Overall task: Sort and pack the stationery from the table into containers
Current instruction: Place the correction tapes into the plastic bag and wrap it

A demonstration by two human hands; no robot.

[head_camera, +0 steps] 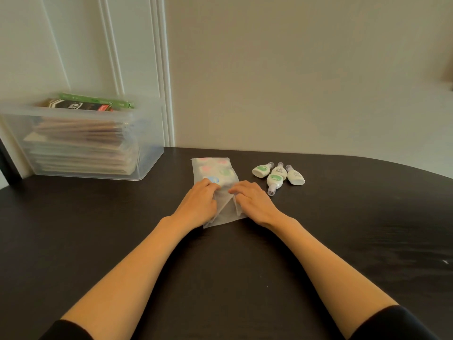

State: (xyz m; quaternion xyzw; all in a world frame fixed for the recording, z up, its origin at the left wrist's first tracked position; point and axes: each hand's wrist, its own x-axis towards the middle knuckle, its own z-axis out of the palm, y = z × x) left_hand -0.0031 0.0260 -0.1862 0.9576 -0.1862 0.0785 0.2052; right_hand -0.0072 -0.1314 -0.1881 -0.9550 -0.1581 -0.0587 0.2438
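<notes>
A translucent white pouch [217, 169] lies on the dark table [98, 217], with several pastel pink, green and blue items showing through it. My left hand [199, 201] and my right hand [252, 200] both rest on its near, open end, fingers bent and pressing the flaps down. Whether the fingertips pinch the material I cannot tell. To the right of the pouch lie several small white bottles with green labels [279, 175], loose on the table.
A clear plastic bin [137, 165] stands at the back left against the wall. It holds a stack of flat brown packets, with a black and a green pack on top. The wall runs close behind the table's far edge.
</notes>
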